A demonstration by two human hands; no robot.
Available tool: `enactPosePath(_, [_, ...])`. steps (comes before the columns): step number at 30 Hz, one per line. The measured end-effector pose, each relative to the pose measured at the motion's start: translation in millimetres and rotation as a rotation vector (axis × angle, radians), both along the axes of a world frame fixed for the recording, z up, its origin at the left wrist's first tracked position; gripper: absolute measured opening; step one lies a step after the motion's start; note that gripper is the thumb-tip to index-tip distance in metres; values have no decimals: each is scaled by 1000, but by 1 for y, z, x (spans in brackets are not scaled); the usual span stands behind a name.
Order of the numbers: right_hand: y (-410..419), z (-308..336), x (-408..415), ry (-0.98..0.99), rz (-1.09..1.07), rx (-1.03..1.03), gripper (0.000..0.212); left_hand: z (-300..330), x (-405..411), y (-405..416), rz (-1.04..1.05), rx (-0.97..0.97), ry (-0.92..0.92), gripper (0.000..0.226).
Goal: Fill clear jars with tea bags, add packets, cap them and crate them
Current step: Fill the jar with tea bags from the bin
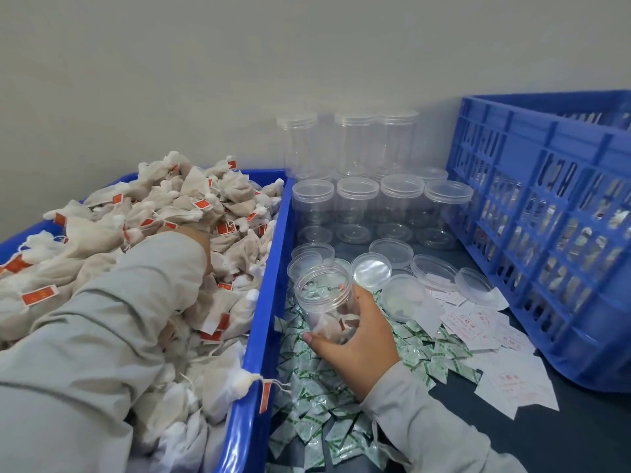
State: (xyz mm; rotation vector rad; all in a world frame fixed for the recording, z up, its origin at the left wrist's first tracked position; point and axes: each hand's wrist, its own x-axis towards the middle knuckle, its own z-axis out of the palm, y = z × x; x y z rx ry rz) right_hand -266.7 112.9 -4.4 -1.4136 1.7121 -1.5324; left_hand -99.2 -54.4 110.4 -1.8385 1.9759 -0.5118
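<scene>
Right hand wraps around an open clear plastic jar, thumb on the near side, fingers curled round the far side. Jar tilts slightly, mouth up, held just above a heap of green-and-white packets on the dark bench. Inside the jar: a few tea bags at the bottom, at least one red tag showing.

Left hand is buried in the pile of off-white cloth tea bags with red tags; fingers hidden, so cannot tell whether it grips anything. Pile fills the long blue plastic bin at the bench's left edge, heaped above its rim.

Toward the bench's far edge: capped empty clear jars, stacked two high at the back. Loose clear round lids lie in front of them. White paper slips with red print lie beside the packets. Blue slotted plastic crate stands along the right edge; contents unclear.
</scene>
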Motion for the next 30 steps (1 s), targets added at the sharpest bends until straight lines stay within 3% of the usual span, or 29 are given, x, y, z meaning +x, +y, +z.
enactPosePath(2, [0,0,0,-16,5,-1,53,4,0,-1,-52,-3,-29,41])
enactPosePath(8, [0,0,1,-34,12,-14,54,23,-7,9,-86,17,220,59])
enactPosePath(11, [-1,-1,1,-22,8,-5,57,24,-11,13,-88,-135,855,22])
enactPosePath(12, [-1,-1,1,-28,10,-6,59,26,-13,16,-96,-147,1013,22])
enactPosePath(17, [-2,-2,1,-43,12,2,70,27,-20,28,-134,-23,1537,19])
enactPosePath(21, [-2,-2,2,-37,2,1,68,29,-36,46,-162,216,1945,22])
enactPosePath(24, [-2,-2,2,-44,1,8,67,26,-44,62,-230,406,2010,24])
enactPosePath(30, [-4,-3,3,-112,-14,-2,63,17,-52,80,-373,601,1824,37])
